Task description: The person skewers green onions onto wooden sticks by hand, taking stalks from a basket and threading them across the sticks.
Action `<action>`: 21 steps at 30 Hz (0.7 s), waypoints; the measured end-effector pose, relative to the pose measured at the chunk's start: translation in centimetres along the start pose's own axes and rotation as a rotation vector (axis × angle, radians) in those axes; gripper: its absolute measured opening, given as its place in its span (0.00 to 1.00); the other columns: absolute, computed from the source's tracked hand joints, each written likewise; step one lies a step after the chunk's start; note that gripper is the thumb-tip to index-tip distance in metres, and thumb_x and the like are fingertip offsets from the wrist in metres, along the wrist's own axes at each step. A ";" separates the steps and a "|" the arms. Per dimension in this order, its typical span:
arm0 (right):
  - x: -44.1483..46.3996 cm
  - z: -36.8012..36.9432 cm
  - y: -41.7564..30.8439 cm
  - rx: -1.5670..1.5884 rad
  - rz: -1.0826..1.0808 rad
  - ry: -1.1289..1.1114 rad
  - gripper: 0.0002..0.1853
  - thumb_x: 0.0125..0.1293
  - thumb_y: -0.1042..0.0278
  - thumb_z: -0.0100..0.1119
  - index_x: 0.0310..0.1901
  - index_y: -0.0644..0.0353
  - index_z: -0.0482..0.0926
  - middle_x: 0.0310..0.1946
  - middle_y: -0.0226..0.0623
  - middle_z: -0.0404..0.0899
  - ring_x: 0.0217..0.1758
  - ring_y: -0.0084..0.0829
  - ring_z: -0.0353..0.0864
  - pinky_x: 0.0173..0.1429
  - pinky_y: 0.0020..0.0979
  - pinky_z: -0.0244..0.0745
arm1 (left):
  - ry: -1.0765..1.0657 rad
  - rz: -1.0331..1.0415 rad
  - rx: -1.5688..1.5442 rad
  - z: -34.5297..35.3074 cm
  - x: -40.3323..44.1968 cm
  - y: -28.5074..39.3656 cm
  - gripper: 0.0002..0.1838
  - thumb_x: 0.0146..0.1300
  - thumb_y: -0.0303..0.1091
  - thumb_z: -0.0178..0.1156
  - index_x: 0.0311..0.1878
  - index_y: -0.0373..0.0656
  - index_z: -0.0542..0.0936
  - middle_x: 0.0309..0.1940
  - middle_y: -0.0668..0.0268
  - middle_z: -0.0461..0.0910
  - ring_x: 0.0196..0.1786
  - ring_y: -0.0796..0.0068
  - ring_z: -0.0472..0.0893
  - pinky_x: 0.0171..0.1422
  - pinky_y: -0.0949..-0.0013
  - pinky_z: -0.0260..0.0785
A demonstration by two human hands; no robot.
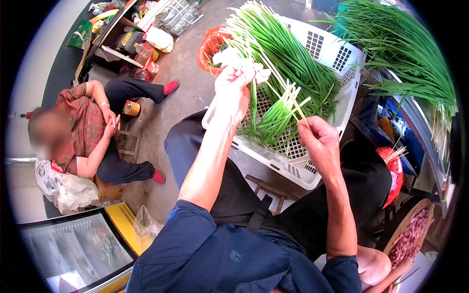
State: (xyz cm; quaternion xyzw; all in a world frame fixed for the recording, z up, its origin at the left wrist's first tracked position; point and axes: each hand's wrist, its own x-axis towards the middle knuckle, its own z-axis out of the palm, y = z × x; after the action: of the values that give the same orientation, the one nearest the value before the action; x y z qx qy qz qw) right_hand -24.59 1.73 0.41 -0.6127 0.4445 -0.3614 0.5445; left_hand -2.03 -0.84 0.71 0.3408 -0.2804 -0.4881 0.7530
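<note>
A white plastic basket [352, 87] stands in front of my knees, holding a large bundle of garlic chives [288, 51] with pale ends toward the top. A smaller bunch of chives [276, 120] lies at its near side. Over the basket's left part, my left hand [237, 80] is closed on a few chive stalks, with a green length hanging below the fingers. My right hand [320, 142], lower and to the right, pinches the ends of thin pale stalks [279, 90] that slant up toward my left hand. Bright light washes out my left fingertips.
An orange-red bag [206, 51] stands left of the basket. More chives [395, 46] lie on a stand at right, with a red bag [394, 177] below. A round tray [421, 215] holds reddish pieces. A seated person [80, 129] is at left, beside a glass-topped freezer [73, 246].
</note>
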 end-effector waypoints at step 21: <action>0.0 -0.5 0.4 -0.001 0.007 -0.009 0.04 0.65 0.74 0.59 0.33 0.65 0.80 0.19 0.22 0.71 0.24 0.12 0.65 0.28 0.21 0.61 | -0.065 -0.022 0.042 -0.5 -0.1 -0.1 0.05 0.66 0.18 0.56 0.43 0.32 0.76 0.38 0.53 0.82 0.41 0.59 0.85 0.51 0.56 0.81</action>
State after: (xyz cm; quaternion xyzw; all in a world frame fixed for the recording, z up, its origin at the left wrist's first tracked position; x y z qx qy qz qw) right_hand -25.15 1.58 0.05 -0.6130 0.4441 -0.3566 0.5475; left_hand -1.73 -0.69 0.32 0.3434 -0.3111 -0.5012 0.7308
